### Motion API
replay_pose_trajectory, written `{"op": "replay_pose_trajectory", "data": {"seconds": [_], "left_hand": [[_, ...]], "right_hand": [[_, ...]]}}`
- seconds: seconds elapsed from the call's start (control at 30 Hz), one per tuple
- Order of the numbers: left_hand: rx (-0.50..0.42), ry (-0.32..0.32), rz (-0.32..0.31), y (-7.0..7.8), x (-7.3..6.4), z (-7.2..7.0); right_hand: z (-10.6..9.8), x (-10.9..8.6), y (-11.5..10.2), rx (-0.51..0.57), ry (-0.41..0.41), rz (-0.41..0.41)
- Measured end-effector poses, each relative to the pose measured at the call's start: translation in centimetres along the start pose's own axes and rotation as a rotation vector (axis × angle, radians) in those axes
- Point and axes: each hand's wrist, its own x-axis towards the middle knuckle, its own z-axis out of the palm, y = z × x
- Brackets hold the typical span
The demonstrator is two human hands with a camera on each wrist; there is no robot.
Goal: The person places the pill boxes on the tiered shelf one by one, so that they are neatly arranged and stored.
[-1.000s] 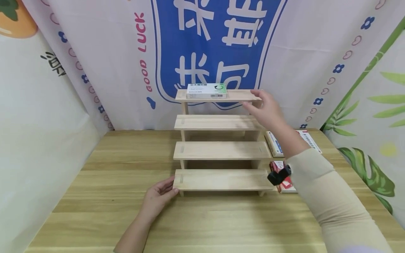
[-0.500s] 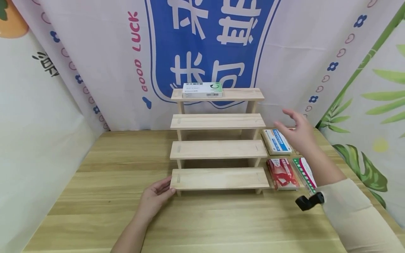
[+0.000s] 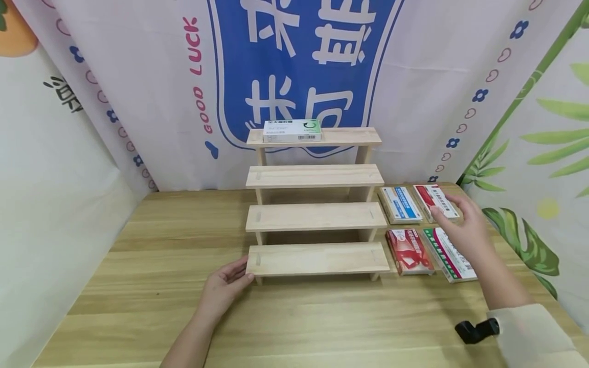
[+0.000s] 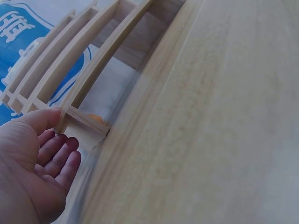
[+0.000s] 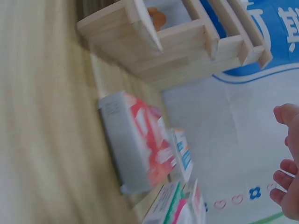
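In the head view, the right hand [image 3: 467, 232] reaches over the boxes on the wooden table [image 3: 322, 327] with thumb and fingers well parted and nothing gripped between them. Just beyond its thumb and fingertips, to the left of the palm, lies the red-and-white medicine box [image 3: 432, 199] — flat, its long axis running away from the person, the far end leaning a little left. That axis against the gap of the right hand looks like the relation that matters; the left hand [image 3: 224, 287] is well apart from it. Left of the right hand's thumb are a blue-and-white medicine box [image 3: 399, 204] and, nearer, a red medicine box [image 3: 408, 251]; a green-striped medicine box [image 3: 444, 250] lies just beside the hand, on its near left. The left wrist view shows the left hand pinching the end of the lowest board of the wooden four-tier stand [image 4: 100, 60], thumb on the board, the other fingers loosely curled below. In the right wrist view, the right hand's fingers stand apart — over to one side of the boxes and holding none; contact with the red-and-white medicine box cannot be made out.
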Motion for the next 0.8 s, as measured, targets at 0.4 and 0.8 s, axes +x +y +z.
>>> {"op": "replay_pose_trajectory", "data": {"seconds": [0.4,0.8], "left_hand": [[0.007,-0.008,0.009,-0.1,0.0,-0.1],[0.001,-0.008,0.006,0.1,0.0,0.0]], "right_hand": [[0.7,-4.2,6.3,-0.126,-0.009,0.059],[1.3,-6.9,9.4,-0.221,-0.068,0.117]]}}
